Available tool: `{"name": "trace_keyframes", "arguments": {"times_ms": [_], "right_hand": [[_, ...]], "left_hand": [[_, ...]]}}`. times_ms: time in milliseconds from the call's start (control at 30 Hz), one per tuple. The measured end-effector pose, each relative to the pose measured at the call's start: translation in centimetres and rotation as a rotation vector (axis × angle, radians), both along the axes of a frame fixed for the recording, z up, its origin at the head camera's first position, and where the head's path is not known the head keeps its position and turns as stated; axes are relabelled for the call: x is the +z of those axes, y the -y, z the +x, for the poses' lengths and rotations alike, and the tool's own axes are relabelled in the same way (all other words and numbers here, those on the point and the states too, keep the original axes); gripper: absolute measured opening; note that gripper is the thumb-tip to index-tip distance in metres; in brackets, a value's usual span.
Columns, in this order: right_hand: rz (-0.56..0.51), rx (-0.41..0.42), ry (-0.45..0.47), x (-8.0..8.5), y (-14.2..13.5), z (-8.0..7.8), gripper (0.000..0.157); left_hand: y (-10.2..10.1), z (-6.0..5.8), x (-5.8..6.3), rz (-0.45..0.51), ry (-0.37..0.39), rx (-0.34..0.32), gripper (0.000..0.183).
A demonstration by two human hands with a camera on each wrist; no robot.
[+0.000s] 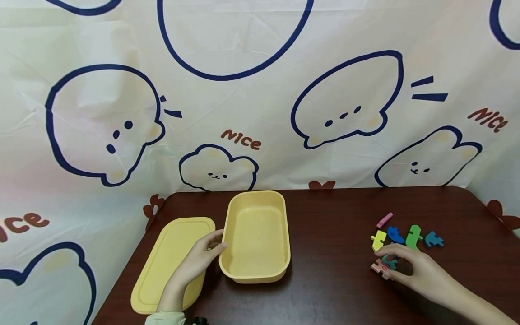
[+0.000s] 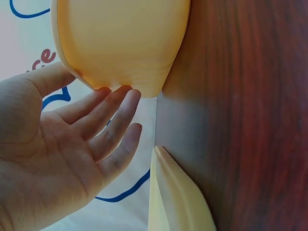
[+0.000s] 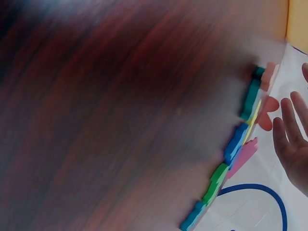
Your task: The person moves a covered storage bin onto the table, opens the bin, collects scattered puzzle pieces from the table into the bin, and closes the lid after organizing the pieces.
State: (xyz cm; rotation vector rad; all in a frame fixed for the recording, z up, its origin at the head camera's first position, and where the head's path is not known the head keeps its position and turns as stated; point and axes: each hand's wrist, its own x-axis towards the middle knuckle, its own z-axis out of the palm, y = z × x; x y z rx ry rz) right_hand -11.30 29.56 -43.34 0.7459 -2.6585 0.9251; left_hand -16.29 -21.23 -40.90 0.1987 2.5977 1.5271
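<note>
My left hand point(image 1: 197, 259) holds the left wall of a yellow plastic container point(image 1: 256, 277), its thumb at the rim and several fingertips against the outside. The left wrist view shows the fingers point(image 2: 113, 113) along the container's wall point(image 2: 120, 48). Over on the right, my right hand point(image 1: 424, 273) hovers at small puzzle pieces, thumb and index finger spread. Between those two digits lie a salmon-coloured piece point(image 1: 378, 267) and a teal piece point(image 1: 392, 262). In the right wrist view the visible fingers point(image 3: 288, 125) are extended, apart from the pieces.
A yellow lid point(image 1: 170, 253) lies flat left of the container. Beyond the right hand are a yellow piece point(image 1: 379, 239), blue piece point(image 1: 395, 234), green piece point(image 1: 413, 235), blue-teal piece point(image 1: 434, 239) and pink stick point(image 1: 384, 220). A patterned cloth point(image 1: 268, 117) hangs behind the dark table point(image 1: 325, 253).
</note>
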Motion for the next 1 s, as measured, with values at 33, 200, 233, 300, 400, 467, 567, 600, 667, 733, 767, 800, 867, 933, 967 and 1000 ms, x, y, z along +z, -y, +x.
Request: {"name": "trace_keyframes", "arguments": {"times_ms": [33,200,233,300,400,467,567,600,667,733,767,800,867,933,967,1000], "right_hand": [[0.002,0.013,-0.006,-0.1,-0.1,-0.1,0.045],[0.02,0.074,0.011,-0.5,-0.6,-0.5,0.045],[0.027,0.079,0.013,-0.6,-0.6,-0.6,0.045],[0.043,0.089,0.013,-0.8,-0.8,-0.7,0.045],[0.061,0.085,0.004,-1.1,-1.1,-0.9,0.047],[0.065,0.085,-0.001,-1.4,-1.3,-0.9,0.048],[0.077,0.089,-0.015,-1.7,-1.4,-1.1,0.051],[0.081,0.096,-0.016,-1.7,-1.4,-1.1,0.051],[0.095,0.1,-0.02,-1.8,-1.4,-1.1,0.052],[0.105,0.106,-0.018,-1.8,-1.4,-1.1,0.052],[0.109,0.107,-0.012,-1.8,-1.5,-1.1,0.051],[0.112,0.108,-0.009,-1.8,-1.5,-1.2,0.051],[0.122,0.105,-0.001,-1.7,-1.6,-1.2,0.051],[0.132,0.101,0.003,-1.7,-1.7,-1.2,0.05],[0.135,0.102,0.003,-1.7,-1.7,-1.2,0.05],[0.138,0.101,0.001,-1.7,-1.7,-1.2,0.05]], "left_hand": [[0.0,0.0,0.0,-0.001,-0.001,-0.002,0.047],[0.0,-0.1,0.1,-0.004,0.0,-0.005,0.047],[0.0,-0.1,0.1,-0.005,0.001,-0.004,0.047],[0.0,0.0,0.1,-0.006,0.003,-0.003,0.047],[0.1,0.0,0.0,-0.007,0.004,-0.001,0.047],[0.1,0.0,0.0,-0.006,0.005,0.0,0.047],[0.1,0.0,0.0,-0.004,0.012,0.003,0.048],[0.1,0.0,0.0,-0.004,0.014,0.003,0.048],[0.1,0.0,0.0,-0.003,0.016,0.002,0.048],[0.1,0.0,0.0,-0.004,0.014,-0.001,0.048],[0.0,0.0,0.0,-0.003,0.01,-0.003,0.048],[0.0,0.1,0.0,-0.004,0.007,-0.003,0.048],[0.0,0.1,0.0,-0.005,0.002,-0.004,0.048],[0.0,0.1,0.0,-0.004,-0.001,-0.005,0.048],[0.0,0.1,0.1,-0.003,-0.002,-0.005,0.048],[0.1,0.1,0.1,-0.001,-0.002,-0.007,0.048]]}}
